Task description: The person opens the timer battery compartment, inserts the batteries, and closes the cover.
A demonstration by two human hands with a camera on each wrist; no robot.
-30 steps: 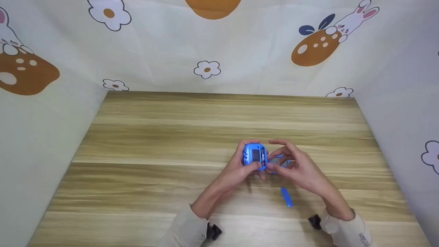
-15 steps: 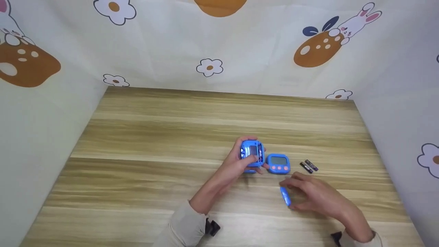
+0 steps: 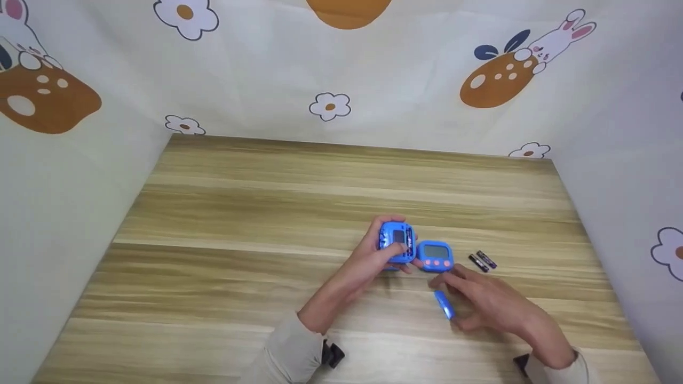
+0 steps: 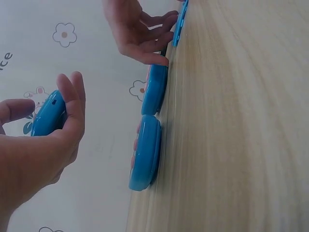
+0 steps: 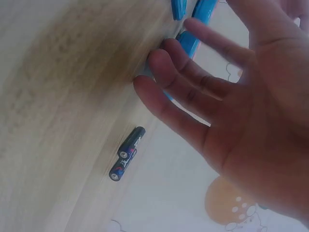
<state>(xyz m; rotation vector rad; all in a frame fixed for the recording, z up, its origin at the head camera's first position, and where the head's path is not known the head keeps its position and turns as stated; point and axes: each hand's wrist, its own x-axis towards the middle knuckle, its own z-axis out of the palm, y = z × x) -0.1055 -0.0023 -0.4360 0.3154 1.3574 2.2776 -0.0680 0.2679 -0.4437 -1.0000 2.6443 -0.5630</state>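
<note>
My left hand holds a blue digital timer back side up, thumb across it. Its battery compartment is uncovered, with batteries lying inside. On the table, my right hand has thumb and forefinger at the two ends of a narrow blue battery cover, which is tipped and catches the light. In the right wrist view the other fingers stretch out loosely beside the battery cover. A second blue timer lies face up between the hands, showing a grey screen and pink buttons.
Two loose dark batteries lie side by side right of the face-up timer. Another blue timer rests on the table beneath my left hand. Patterned cloth walls border the wooden table at the back and sides.
My right hand has left the held timer and moved down and right to the battery cover, revealing the face-up timer and loose batteries. The cover has tipped slightly; my left hand keeps its hold.
</note>
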